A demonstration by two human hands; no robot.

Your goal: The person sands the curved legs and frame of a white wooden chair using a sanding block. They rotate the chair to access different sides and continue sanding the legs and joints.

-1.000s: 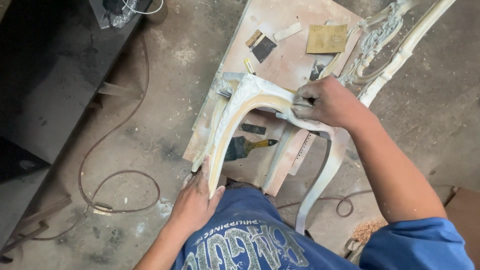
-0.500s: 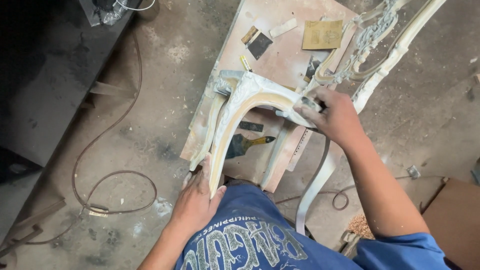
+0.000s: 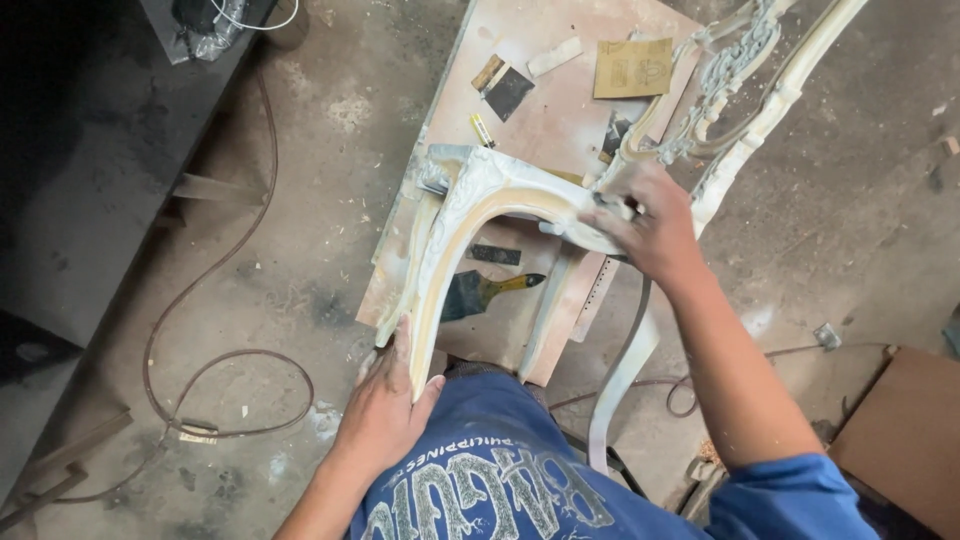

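A white-primed carved wooden chair frame (image 3: 480, 195) lies tipped over a flat board (image 3: 560, 110) on the floor. My left hand (image 3: 385, 405) grips the near end of one curved leg, fingers wrapped on it. On the curved seat rail, my right hand (image 3: 645, 225) presses down with a small dark piece, likely sandpaper, under the fingers. The ornate carved chair back (image 3: 735, 60) stretches to the upper right.
On the board lie a paintbrush (image 3: 480, 292), a brown sandpaper sheet (image 3: 633, 68), a dark sandpaper piece (image 3: 507, 90) and a small yellow tool (image 3: 482, 130). A cable (image 3: 215, 355) loops over the dusty concrete floor at left. A brown board (image 3: 905, 430) lies at lower right.
My right hand has slid along the seat rail toward the chair back. My left hand has kept its grip on the leg. The camera view shifted slightly.
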